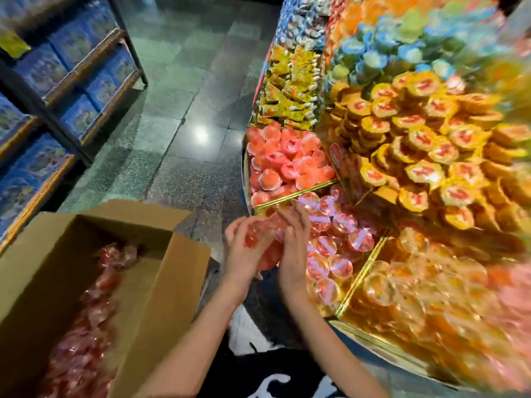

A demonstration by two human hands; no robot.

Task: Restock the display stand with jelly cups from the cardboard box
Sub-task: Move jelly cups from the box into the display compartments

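Head view, blurred at the right. A person's left hand [244, 254] & right hand [293, 239] cup a bunch of red jelly cups [265, 255] between them, fingers curled round the load, at the near edge of the display stand [382, 350]. The cardboard box [149, 297], lower left, holds more. A compartment [336, 242] w/ like red cups lies just beside the hands. Best approach: keep palms closed under the load, carry it over that compartment, release low so none roll past the gold divider [362, 271] into the orange cups [402, 282].
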